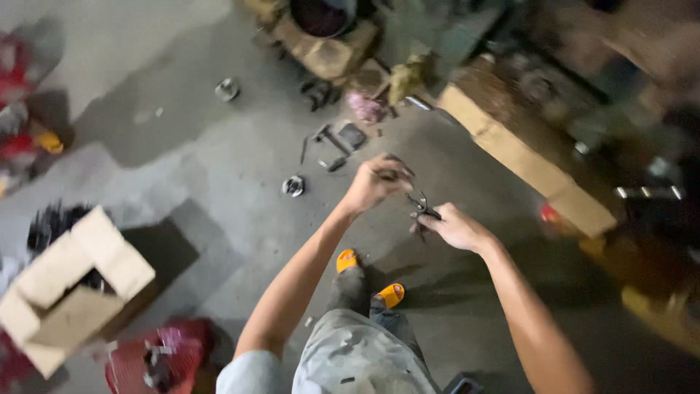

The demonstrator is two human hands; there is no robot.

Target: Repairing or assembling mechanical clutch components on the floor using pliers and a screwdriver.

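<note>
Pliers (423, 205), small and dark, gripped in my right hand (456, 228) above the concrete floor (219, 168), my left hand (375, 182) just beside, fingers pinched on a small dark part I cannot make out, round metal piece (293, 186) on the floor nearby, open cardboard box (69, 288) well to the left.

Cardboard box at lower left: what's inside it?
The cardboard box stands open on the concrete floor, and dark items show past its flaps at the upper left. The flaps cover the rest, and the blur hides what the items are.
</note>
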